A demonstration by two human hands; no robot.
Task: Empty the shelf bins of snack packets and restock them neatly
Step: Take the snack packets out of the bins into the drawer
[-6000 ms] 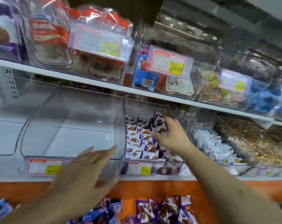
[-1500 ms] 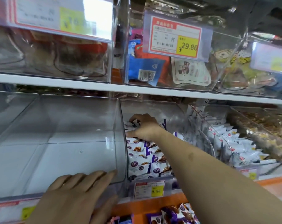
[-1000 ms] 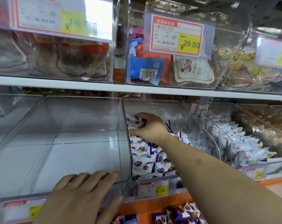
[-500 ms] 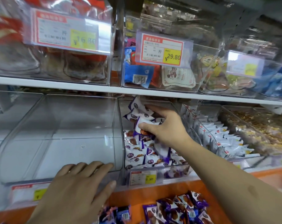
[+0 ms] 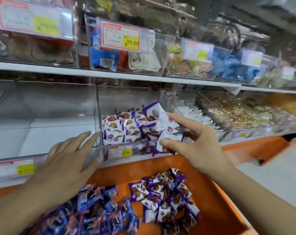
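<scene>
Emptying looks partly done, restocking not begun: the left clear bin (image 5: 45,119) at nine o'clock shows nothing inside, while the middle bin (image 5: 127,99) still holds rows of purple-and-white snack packets (image 5: 120,129). The right hand (image 5: 197,146), at three o'clock of that bin's front, has its grip holding a bunch of packets (image 5: 162,126) between thumb and fingers, index finger straight. The left hand (image 5: 67,160) lies flat against the empty bin's front lip, grip wide, holding nothing. Below, at six o'clock, the orange tray (image 5: 211,197) carries two loose heaps: purple packets (image 5: 166,194) and blue ones (image 5: 99,211).
</scene>
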